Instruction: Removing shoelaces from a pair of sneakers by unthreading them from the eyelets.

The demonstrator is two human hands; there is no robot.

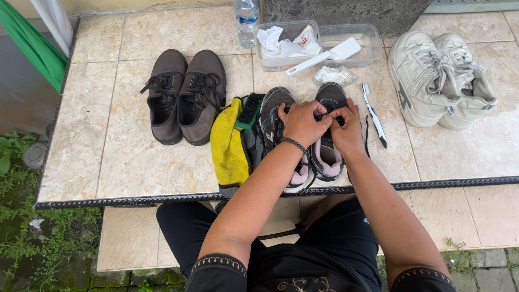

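— From the head camera, how far along does the work look?

— I'd judge it early or midway. Both hands meet over the pair of black-and-grey mesh trainers with pink lining, which stands at the near edge of the beige tiled table, toes pointing away. The left hand, with a dark beaded band at the wrist, and the right hand pinch at the black laces on the right-hand shoe's tongue. Each grip is narrow, fingertips closed on lace.

— Lacing or unlacing?

— I cannot tell. A loose black lace end trails over the table just right of that shoe, so the laces are not tied.

— And the cleaning things?

— They seem untouched: a yellow cloth and a green-backed black-bristle brush lie just beside the left shoe, a white-and-blue toothbrush to the right. Behind, a clear plastic tray holds crumpled white paper and a white scoop-shaped brush handle, with a small clear bag in front of it.

— Other shoes?

— A pair of dark brown suede lace-ups to the left, a pair of chunky off-white trainers to the right; whether they are cleaned I cannot say.

— The surroundings?

— Outdoors — the table has a dark patterned edge, a clear water bottle at the back, moss and weeds on the ground to the left, paving below.
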